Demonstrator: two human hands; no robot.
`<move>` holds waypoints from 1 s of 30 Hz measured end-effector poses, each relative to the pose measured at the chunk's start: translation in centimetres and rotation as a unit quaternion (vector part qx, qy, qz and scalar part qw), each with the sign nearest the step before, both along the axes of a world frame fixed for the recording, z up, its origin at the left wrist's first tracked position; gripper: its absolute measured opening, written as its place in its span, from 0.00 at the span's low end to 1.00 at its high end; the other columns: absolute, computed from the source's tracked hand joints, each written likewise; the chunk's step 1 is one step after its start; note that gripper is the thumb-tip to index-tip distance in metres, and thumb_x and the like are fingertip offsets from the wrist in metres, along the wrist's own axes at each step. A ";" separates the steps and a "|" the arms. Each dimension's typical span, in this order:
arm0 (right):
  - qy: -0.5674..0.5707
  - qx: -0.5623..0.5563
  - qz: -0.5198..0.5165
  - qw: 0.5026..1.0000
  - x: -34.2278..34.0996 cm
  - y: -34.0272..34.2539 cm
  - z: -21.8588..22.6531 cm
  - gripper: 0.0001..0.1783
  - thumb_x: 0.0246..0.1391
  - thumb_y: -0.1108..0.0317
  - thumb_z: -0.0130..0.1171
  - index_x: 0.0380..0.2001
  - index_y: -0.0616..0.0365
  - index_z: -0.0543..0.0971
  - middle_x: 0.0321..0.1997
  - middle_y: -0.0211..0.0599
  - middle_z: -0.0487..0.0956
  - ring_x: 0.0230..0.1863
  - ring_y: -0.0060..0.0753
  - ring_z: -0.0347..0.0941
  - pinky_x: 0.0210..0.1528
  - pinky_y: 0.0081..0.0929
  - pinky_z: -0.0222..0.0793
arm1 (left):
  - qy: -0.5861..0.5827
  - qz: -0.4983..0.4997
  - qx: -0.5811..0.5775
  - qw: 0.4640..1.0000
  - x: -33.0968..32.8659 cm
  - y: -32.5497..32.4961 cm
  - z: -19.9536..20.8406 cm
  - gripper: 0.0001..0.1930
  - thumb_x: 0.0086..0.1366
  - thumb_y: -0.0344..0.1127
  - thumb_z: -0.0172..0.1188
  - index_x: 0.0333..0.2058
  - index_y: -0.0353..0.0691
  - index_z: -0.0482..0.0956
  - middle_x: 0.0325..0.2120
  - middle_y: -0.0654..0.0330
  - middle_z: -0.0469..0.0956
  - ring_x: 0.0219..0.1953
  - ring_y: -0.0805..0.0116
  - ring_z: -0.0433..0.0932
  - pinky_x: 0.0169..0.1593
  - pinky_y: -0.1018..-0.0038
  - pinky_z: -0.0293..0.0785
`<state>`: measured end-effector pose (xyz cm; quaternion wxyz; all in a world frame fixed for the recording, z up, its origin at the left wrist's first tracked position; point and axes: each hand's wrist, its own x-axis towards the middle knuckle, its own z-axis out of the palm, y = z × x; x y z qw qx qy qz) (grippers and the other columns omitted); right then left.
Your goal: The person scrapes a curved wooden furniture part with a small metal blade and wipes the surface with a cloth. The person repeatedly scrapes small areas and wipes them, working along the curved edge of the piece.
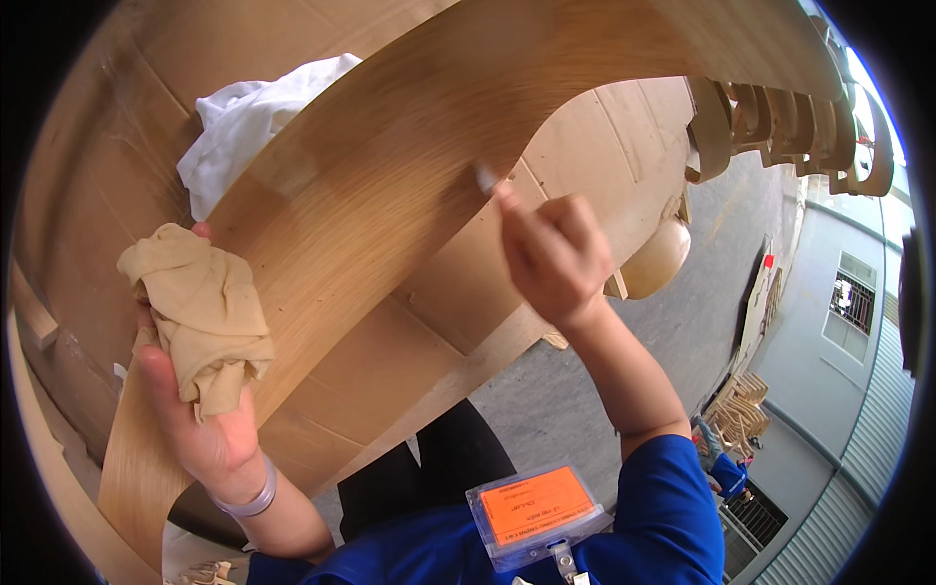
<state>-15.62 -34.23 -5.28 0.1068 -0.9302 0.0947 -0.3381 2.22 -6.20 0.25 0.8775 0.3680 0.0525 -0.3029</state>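
Observation:
A long curved plywood piece (390, 185) with a light wood grain runs across the view from lower left to upper right. My left hand (219, 444) is at its left end, palm turned up, gripping a folded beige cloth (205, 307). The cloth hides most of those fingers. At the panel's inner curved edge is my right hand (556, 253), its fingers curled and smeared by motion. A small greyish tip (486, 177) shows at its foremost finger, against the wood; blur hides what it is.
Brown cardboard (429, 322) covers the worktable beneath. A white cloth (249, 122) lies beyond the panel. Several curved wooden parts (770, 127) stand in a row at the upper right, above a rounded wooden piece (658, 258). Another person (726, 473) in blue is farther off.

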 end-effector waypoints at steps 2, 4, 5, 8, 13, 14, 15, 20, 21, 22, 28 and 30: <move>0.040 0.000 0.095 0.995 -0.3 0.1 -0.1 0.23 0.46 0.81 0.75 0.49 0.56 0.92 0.25 0.28 0.67 0.20 0.24 0.66 0.18 0.30 0.60 | -0.070 -0.031 0.081 0.994 0.2 -0.1 -0.1 0.40 0.78 0.37 0.59 0.80 0.30 0.50 0.77 0.41 0.61 0.78 0.51 0.61 0.80 0.59 0.54; 0.028 0.015 0.021 0.999 -0.5 0.2 -0.1 0.21 0.46 0.83 0.77 0.46 0.55 0.93 0.25 0.30 0.67 0.20 0.25 0.66 0.19 0.28 0.60 | -0.088 -0.032 0.164 0.982 0.3 0.1 0.1 0.40 0.77 0.34 0.60 0.80 0.30 0.49 0.77 0.41 0.61 0.79 0.50 0.60 0.80 0.57 0.53; 0.015 0.015 0.002 1.000 -0.5 0.3 -0.1 0.21 0.46 0.84 0.78 0.44 0.55 0.94 0.25 0.31 0.67 0.20 0.25 0.66 0.19 0.28 0.60 | -0.096 -0.025 0.200 0.975 0.4 0.3 0.2 0.40 0.77 0.33 0.60 0.80 0.30 0.49 0.77 0.41 0.60 0.79 0.49 0.60 0.80 0.57 0.52; 0.022 -0.007 -0.023 0.999 -0.6 0.8 0.0 0.20 0.45 0.83 0.79 0.44 0.55 0.94 0.25 0.31 0.67 0.20 0.25 0.65 0.19 0.28 0.59 | -0.072 0.000 0.152 0.986 0.5 0.7 0.1 0.37 0.78 0.30 0.58 0.79 0.30 0.51 0.76 0.42 0.62 0.78 0.50 0.61 0.80 0.56 0.54; 0.017 0.026 0.049 0.998 -0.8 1.2 -0.7 0.18 0.46 0.83 0.80 0.41 0.57 0.93 0.24 0.31 0.67 0.20 0.26 0.65 0.19 0.27 0.58 | -0.037 0.015 0.145 0.989 0.6 1.4 -0.6 0.36 0.81 0.32 0.56 0.81 0.38 0.51 0.79 0.50 0.58 0.81 0.56 0.56 0.81 0.56 0.51; -0.009 0.058 -0.031 0.998 -0.9 1.3 -0.8 0.17 0.46 0.84 0.79 0.40 0.58 0.93 0.24 0.31 0.68 0.20 0.25 0.65 0.19 0.27 0.58 | -0.049 0.016 0.146 0.988 0.6 1.5 -0.7 0.36 0.81 0.32 0.56 0.81 0.38 0.51 0.79 0.50 0.58 0.81 0.56 0.56 0.81 0.56 0.51; 0.007 0.056 -0.108 0.993 -0.8 1.3 -0.9 0.14 0.46 0.85 0.79 0.38 0.60 0.92 0.24 0.31 0.69 0.19 0.25 0.64 0.18 0.27 0.58 | -0.041 0.031 0.159 0.986 0.6 1.7 -0.8 0.35 0.80 0.30 0.57 0.79 0.35 0.54 0.77 0.50 0.61 0.79 0.56 0.60 0.80 0.56 0.54; 0.030 0.068 0.104 0.992 0.5 2.2 1.0 0.13 0.47 0.84 0.80 0.37 0.61 0.92 0.24 0.31 0.68 0.18 0.23 0.63 0.18 0.27 0.57 | -0.073 0.049 0.194 0.977 0.4 1.6 -1.1 0.35 0.80 0.30 0.58 0.80 0.34 0.53 0.78 0.51 0.61 0.80 0.55 0.59 0.81 0.54 0.53; 0.026 0.054 0.050 0.997 0.9 1.9 1.6 0.14 0.46 0.85 0.80 0.38 0.61 0.92 0.24 0.30 0.67 0.18 0.23 0.63 0.18 0.27 0.58 | -0.080 0.045 0.194 0.977 0.4 1.4 -1.1 0.35 0.80 0.30 0.58 0.80 0.34 0.53 0.78 0.51 0.61 0.80 0.55 0.59 0.81 0.54 0.53; 0.002 0.022 0.029 0.999 1.2 0.9 2.2 0.16 0.46 0.85 0.79 0.39 0.60 0.93 0.24 0.30 0.67 0.19 0.23 0.63 0.19 0.27 0.58 | -0.087 0.040 0.197 0.976 0.3 1.3 -1.1 0.35 0.80 0.29 0.58 0.79 0.33 0.53 0.77 0.50 0.61 0.79 0.55 0.59 0.81 0.54 0.54; 0.025 -0.096 -0.019 0.995 2.4 -1.7 2.9 0.17 0.47 0.84 0.76 0.42 0.57 0.93 0.26 0.29 0.65 0.19 0.23 0.63 0.20 0.30 0.59 | -0.109 0.030 0.219 0.969 -0.1 0.6 -0.7 0.35 0.79 0.27 0.59 0.78 0.32 0.55 0.75 0.49 0.64 0.77 0.54 0.63 0.79 0.55 0.58; 0.058 -0.094 0.066 0.992 2.3 -1.2 2.5 0.13 0.49 0.82 0.77 0.39 0.58 0.92 0.26 0.30 0.65 0.19 0.24 0.63 0.20 0.31 0.59 | -0.116 0.028 0.227 0.967 -0.1 0.7 -0.7 0.35 0.78 0.27 0.59 0.78 0.31 0.56 0.73 0.49 0.66 0.76 0.54 0.64 0.78 0.55 0.59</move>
